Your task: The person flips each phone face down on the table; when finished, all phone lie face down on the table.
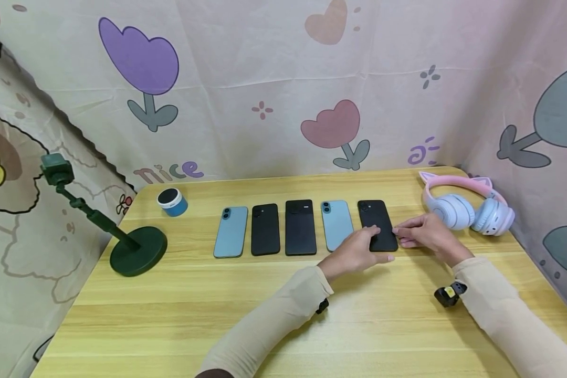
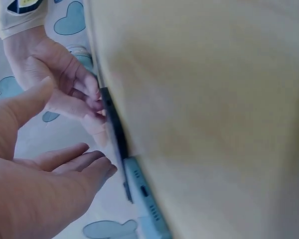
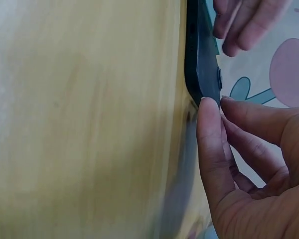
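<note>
Now your left hand (image 1: 356,251) lies flat with straight fingers on the near end of the rightmost black phone (image 1: 377,224); your right hand (image 1: 422,234) pinches its right edge. Bare table (image 1: 283,325) lies near you.

On the table (image 1: 170,315), 5 phones lie side by side in a row. The rightmost phone (image 1: 377,220) has the left hand (image 1: 356,252) on its near end and the right hand (image 1: 425,234) at its right edge. Headphones (image 1: 468,207) lie right of the row, a small speaker (image 1: 172,202) behind its left end, a stand (image 1: 132,252) further left.
</note>
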`<control>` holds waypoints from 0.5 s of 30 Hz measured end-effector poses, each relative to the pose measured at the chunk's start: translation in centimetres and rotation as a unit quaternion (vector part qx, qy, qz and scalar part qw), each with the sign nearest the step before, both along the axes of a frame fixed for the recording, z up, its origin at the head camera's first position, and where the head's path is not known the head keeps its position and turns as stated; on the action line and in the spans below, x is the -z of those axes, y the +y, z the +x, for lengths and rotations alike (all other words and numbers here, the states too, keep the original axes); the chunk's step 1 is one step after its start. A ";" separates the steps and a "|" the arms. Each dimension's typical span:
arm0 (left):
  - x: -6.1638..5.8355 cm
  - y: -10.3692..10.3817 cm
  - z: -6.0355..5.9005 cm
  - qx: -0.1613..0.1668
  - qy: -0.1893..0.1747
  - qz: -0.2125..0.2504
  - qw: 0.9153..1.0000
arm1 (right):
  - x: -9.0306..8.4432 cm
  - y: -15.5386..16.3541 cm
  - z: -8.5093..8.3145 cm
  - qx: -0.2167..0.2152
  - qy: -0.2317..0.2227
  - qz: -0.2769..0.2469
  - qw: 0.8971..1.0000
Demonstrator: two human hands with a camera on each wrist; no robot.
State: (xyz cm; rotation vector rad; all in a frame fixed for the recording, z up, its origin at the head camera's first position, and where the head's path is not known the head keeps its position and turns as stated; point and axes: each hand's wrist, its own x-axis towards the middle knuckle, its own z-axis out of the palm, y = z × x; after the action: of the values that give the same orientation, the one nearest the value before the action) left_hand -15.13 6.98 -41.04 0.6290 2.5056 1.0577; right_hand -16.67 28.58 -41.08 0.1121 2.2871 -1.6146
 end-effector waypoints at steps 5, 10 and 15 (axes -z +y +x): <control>-1.1 -1.1 0.6 0.016 0.033 -0.006 0.999 | -0.5 -0.4 0.3 -0.011 0.015 0.026 0.999; -2.8 -3.5 1.7 0.056 0.089 -0.020 0.994 | -1.4 -0.8 1.2 -0.028 0.038 0.066 0.997; -4.1 -7.5 3.0 0.068 0.135 -0.032 0.988 | -2.2 -1.3 2.5 -0.029 0.068 0.104 0.992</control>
State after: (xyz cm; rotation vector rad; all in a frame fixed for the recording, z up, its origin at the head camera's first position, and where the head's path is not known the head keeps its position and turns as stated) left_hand -12.11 -0.56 -36.89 0.9655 2.6639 0.8905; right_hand -14.21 27.26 -38.86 -0.0142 2.5333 -1.3908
